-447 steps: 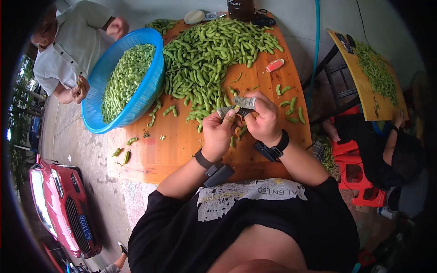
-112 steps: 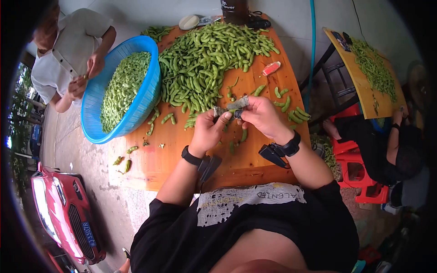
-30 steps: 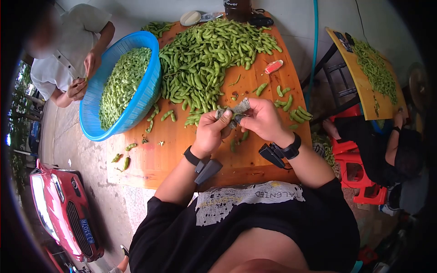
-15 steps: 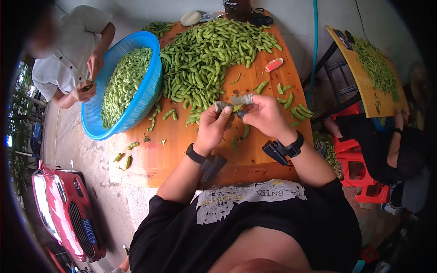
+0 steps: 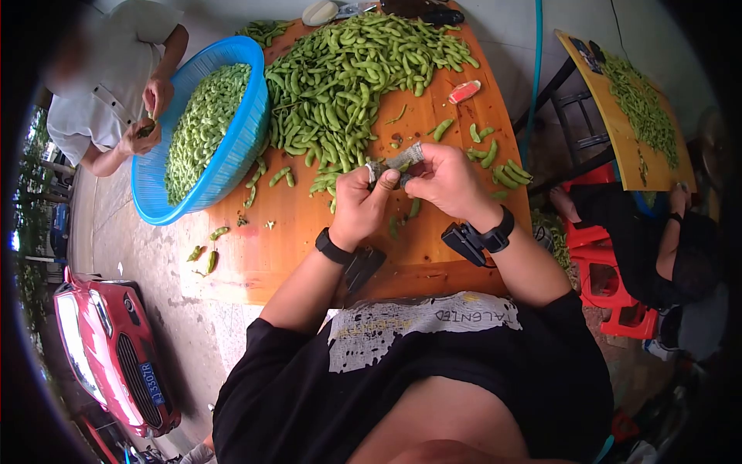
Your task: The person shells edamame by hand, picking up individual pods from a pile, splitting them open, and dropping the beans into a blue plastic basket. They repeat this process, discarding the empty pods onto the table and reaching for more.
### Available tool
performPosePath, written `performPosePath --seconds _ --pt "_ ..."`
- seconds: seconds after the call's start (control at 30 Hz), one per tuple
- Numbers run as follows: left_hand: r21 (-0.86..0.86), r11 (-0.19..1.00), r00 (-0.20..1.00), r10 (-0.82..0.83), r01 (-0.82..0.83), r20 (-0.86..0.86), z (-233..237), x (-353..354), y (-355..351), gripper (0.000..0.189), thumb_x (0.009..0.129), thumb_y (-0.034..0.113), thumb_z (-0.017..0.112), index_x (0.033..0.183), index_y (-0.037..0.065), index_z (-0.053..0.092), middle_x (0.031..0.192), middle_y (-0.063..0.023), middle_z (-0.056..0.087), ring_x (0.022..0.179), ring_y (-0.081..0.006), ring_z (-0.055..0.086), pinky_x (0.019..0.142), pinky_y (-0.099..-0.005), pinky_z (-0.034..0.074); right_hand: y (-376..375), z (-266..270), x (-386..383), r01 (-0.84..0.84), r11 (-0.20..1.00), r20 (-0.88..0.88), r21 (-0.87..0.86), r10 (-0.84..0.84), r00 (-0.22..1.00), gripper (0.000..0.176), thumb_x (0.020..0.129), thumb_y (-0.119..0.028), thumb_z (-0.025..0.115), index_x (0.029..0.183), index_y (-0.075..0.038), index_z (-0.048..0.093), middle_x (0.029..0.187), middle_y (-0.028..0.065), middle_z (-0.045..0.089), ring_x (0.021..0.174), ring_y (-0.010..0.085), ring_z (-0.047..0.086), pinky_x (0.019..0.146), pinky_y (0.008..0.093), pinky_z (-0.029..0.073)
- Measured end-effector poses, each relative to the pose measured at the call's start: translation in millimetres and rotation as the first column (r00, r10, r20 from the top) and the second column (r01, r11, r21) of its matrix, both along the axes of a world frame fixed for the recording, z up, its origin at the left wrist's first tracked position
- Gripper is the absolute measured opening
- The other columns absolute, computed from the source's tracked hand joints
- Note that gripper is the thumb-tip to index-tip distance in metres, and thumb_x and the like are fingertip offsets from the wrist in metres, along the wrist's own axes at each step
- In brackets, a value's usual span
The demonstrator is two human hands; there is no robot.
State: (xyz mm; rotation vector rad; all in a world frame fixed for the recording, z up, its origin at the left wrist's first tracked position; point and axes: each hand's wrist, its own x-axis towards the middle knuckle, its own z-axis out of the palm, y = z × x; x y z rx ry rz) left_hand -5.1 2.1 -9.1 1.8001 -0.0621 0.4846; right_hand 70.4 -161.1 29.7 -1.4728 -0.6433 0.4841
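Two hands (image 5: 357, 207) (image 5: 448, 182), one pod (image 5: 396, 165), one basket (image 5: 232, 166)

— What is the person wearing on top?

— A black short-sleeved T-shirt (image 5: 464, 387), which is filling the lower middle of the frame. A pale grey printed patch (image 5: 421, 321) is running across the chest. It is cracking with wear, and its lettering "TALENTED" is reading the wrong way round from this view.

— Anything on the wrists?

— Each is carrying a black strap. The left wrist strap (image 5: 331, 246) is holding a black boxy unit (image 5: 362, 267), and the right wrist strap (image 5: 502, 230) is holding a matching unit (image 5: 464, 242).

— And the fingers?

— Grey fabric wraps (image 5: 398, 161) are covering some fingertips of the left hand (image 5: 357, 207) and the right hand (image 5: 452, 184), just above the frame's centre.
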Motion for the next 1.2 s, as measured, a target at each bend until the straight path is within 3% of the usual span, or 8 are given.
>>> performPosePath --seconds 0.2,0.37,0.87,0.9,0.97,1.0,1.07,1.2 --pt "-0.487 0.864 0.971 -0.209 0.128 -0.116 15 -8 -7 0.021 0.097 0.015 0.059 0.083 0.0 0.065 0.067 0.0063 0.054 0.056 -0.0053 0.044 0.05 -0.0249 0.036 -1 5 -5 0.001 0.998 0.163 -0.055 0.008 0.987 0.012 0.078 0.002 0.065 0.089 0.002 0.061 0.081 0.0005 0.064 0.072 0.0035 0.057 0.061 0.0218 0.048" --pt "-0.774 0.593 0.886 -0.455 0.223 -0.093 10 -8 -4 0.023 0.099 0.021 0.055 0.088 0.004 0.064 0.064 0.0048 0.05 0.052 -0.004 0.032 0.048 -0.0224 0.027 2 10 -7 0.104 0.994 0.452 0.018 -0.101 0.886 0.027 0.067 -0.007 0.07 0.071 0.0 0.044 0.06 0.0115 0.048 0.051 0.0209 0.047 0.05 0.0347 0.039" --pt "-0.976 -0.161 0.609 -0.762 0.149 0.219 5 -10 -7 0.033 0.1 0.037 0.049 0.099 0.005 0.058 0.058 0.004 0.038 0.049 -0.0071 0.03 0.046 -0.0222 0.023 -9 19 6 -0.052 0.998 0.761 0.047 -0.002 0.649 0.02 0.067 0.004 0.07 0.085 0.003 0.064 0.079 0.0084 0.064 0.069 0.0166 0.063 0.06 0.0291 0.05" --pt "-0.975 -0.159 0.605 -0.765 0.153 0.22 8 -9 -7 0.033 0.1 0.037 0.049 0.099 0.005 0.058 0.058 0.004 0.038 0.049 -0.0071 0.03 0.046 -0.0222 0.023 -8 15 5 -0.049 0.998 0.763 0.05 -0.007 0.646 0.02 0.067 0.004 0.07 0.085 0.003 0.064 0.079 0.0084 0.064 0.069 0.0166 0.063 0.06 0.0291 0.05" --pt "-0.844 0.521 0.851 -0.495 0.129 -0.176 24 -5 -8 0.03 0.101 0.032 0.051 0.093 0.004 0.061 0.062 0.0042 0.047 0.051 -0.0054 0.037 0.047 -0.0215 0.03 -3 3 3 0.089 0.993 0.421 0.074 -0.112 0.9 0.015 0.071 0.0 0.07 0.083 0.0 0.062 0.072 0.0081 0.063 0.065 0.0157 0.064 0.06 0.0305 0.05" --pt "-0.842 0.522 0.853 -0.494 0.135 -0.169 26 -3 -5 0.03 0.101 0.032 0.051 0.093 0.004 0.061 0.062 0.0042 0.047 0.051 -0.0054 0.037 0.047 -0.0215 0.03 -1 -1 3 0.087 0.993 0.429 0.076 -0.111 0.896 0.015 0.071 0.0 0.07 0.083 0.0 0.062 0.072 0.0081 0.063 0.065 0.0157 0.064 0.06 0.0305 0.05" --pt "-0.378 0.92 0.928 -0.225 0.102 -0.297 24 -2 2 0.025 0.1 0.025 0.055 0.088 0.004 0.063 0.067 0.0042 0.054 0.056 -0.004 0.043 0.051 -0.0209 0.035 3 -4 3 0.069 0.995 0.14 0.076 -0.08 0.987 0.015 0.075 -0.002 0.07 0.089 0.001 0.064 0.077 0.0101 0.067 0.072 0.0116 0.066 0.065 0.0295 0.053" --pt "-0.03 0.994 0.986 -0.106 0.103 -0.129 14 -2 9 0.025 0.096 0.02 0.061 0.079 0.001 0.061 0.062 0.0 0.051 0.056 -0.0064 0.044 0.05 -0.026 0.037 -2 7 0 0.078 0.997 0.424 0.012 -0.076 0.903 0.013 0.075 -0.001 0.068 0.086 0.001 0.063 0.074 0.0096 0.063 0.067 0.0188 0.066 0.062 0.0313 0.052"
